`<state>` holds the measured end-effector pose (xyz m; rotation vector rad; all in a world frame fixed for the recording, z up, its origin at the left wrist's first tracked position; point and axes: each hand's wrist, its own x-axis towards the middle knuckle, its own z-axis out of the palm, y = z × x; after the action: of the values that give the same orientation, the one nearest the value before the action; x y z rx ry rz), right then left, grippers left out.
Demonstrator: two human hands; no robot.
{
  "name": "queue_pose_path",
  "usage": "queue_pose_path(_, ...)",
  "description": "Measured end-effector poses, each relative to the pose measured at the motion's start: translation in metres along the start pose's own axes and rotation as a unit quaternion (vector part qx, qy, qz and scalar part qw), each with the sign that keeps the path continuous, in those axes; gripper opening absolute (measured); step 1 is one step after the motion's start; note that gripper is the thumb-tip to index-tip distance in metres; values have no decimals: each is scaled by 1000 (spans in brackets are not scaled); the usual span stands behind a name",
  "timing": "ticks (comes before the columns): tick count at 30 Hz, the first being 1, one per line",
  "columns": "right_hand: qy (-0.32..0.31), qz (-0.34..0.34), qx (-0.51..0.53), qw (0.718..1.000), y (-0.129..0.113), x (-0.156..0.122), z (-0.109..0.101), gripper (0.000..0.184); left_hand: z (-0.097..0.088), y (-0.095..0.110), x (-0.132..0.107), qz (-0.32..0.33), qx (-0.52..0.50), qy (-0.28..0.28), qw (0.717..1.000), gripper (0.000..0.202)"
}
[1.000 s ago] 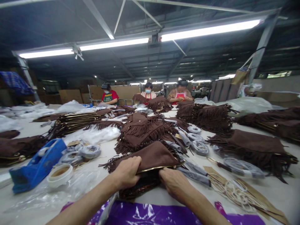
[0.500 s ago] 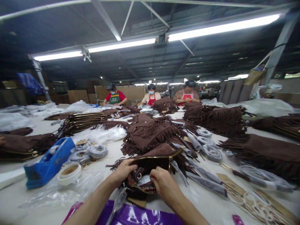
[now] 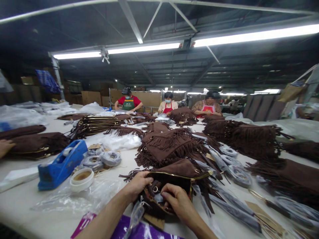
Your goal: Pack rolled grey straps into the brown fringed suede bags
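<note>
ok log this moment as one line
left hand: holds open brown bag by rim | right hand: partly inside bag | left side: blue tape dispenser

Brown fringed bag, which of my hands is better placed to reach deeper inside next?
Probably your right hand: it's at the open mouth of the bag, while your left hand holds its edge.

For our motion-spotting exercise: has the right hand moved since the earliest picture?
Yes: the right hand has moved left, nearer the white tape roll; it is now at the mouth of the open brown bag.
</note>
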<state>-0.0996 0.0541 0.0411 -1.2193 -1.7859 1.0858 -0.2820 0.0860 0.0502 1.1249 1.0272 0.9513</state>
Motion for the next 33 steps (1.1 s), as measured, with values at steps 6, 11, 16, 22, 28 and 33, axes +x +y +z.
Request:
queue_pose_path(6,12,-3,101,995,0,10,16,11,-1,-6,4,9,5,12,1000,25)
queue_pose_path(11,6,3,170,985,-3,13,23,23,1,-7,3,28,37,26,999,21)
queue_pose_path(16,-16,-17,179,984,-5,9,23,19,2,-10,6,56,79,44,994,16)
queue_pose_path(22,82,-54,-2,995,-24,3,29,9,5,-6,12,87,140,64,984,19)
queue_pose_path(28,203,-18,-98,974,-25,2,41,15,1,6,13,132,235,79,960,20)
queue_pose_path(33,237,-162,-215,934,-19,6,35,14,2,6,22,165,309,47,936,18)
